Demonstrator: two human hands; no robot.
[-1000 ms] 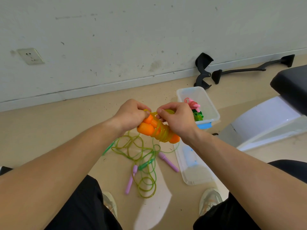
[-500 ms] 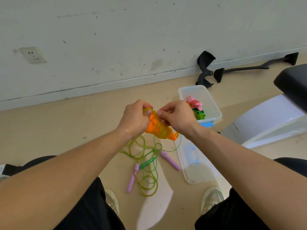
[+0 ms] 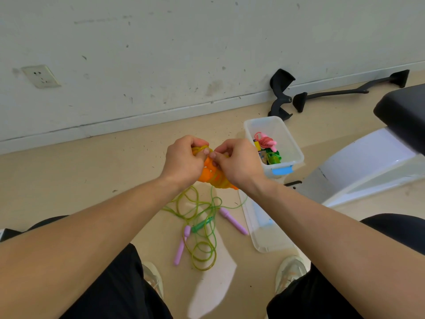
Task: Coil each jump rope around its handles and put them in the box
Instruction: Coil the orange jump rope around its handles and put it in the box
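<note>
An orange jump rope (image 3: 212, 177), its yellow-green cord wound around the paired handles, is held above the floor between both hands. The left hand (image 3: 184, 162) grips the upper end with curled fingers. The right hand (image 3: 239, 165) curls over the bundle beside it, fingertips seemingly pinching the cord, though that spot is partly hidden. On the floor below lies a loose green rope (image 3: 203, 254) tangled with purple handles (image 3: 232, 221). To the right stands a clear box (image 3: 291, 143) holding pink and green coiled ropes (image 3: 266, 141), with its lid (image 3: 269, 240) lying nearer the person.
</note>
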